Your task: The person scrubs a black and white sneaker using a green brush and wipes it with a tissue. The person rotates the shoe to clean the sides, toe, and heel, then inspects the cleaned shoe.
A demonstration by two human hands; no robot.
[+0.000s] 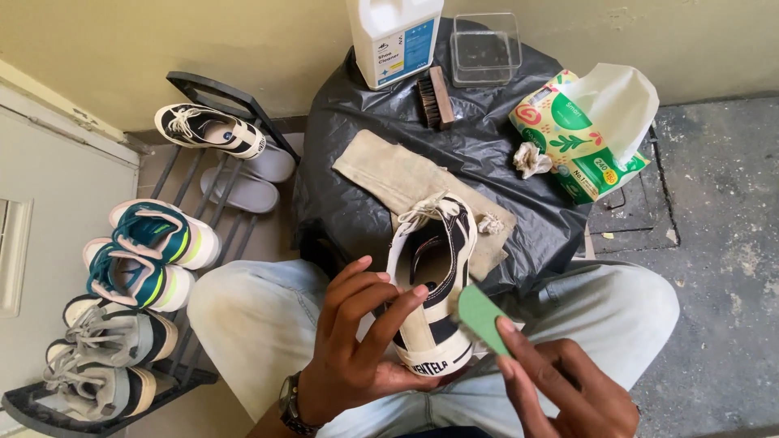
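Seen from the head camera, a seated person in pale jeans (260, 316) holds a black-and-white sneaker (434, 284) over the lap, heel toward the camera and toe pointing at a small table draped in black plastic (365, 138). The left hand (357, 332) cups the sneaker from its left side, fingers spread and curled around the heel, thumb tip on the collar; a watch (290, 405) sits on that wrist. The right hand (560, 389) pinches a green sponge (482, 318), its fingers closed on the sponge's lower edge, the sponge touching the sneaker's right side near the heel.

The sneaker's toe and white laces hang over a beige cloth (406, 182) spread on the plastic. A crumpled tissue (531, 158) lies just beside a printed tissue pack (588, 134) at the table's right. At the back, against the wall, stand a white cleaner bottle (393, 36), a wooden brush (436, 97) and a clear plastic box (485, 49).

To the left, a black shoe rack (203, 89) leans along the wall, carrying a matching black-and-white shoe (207, 128), grey slippers (243, 191), a teal pair of trainers (150, 251) and a grey pair (109, 357). Rough grey floor (714, 227) shows at the right.
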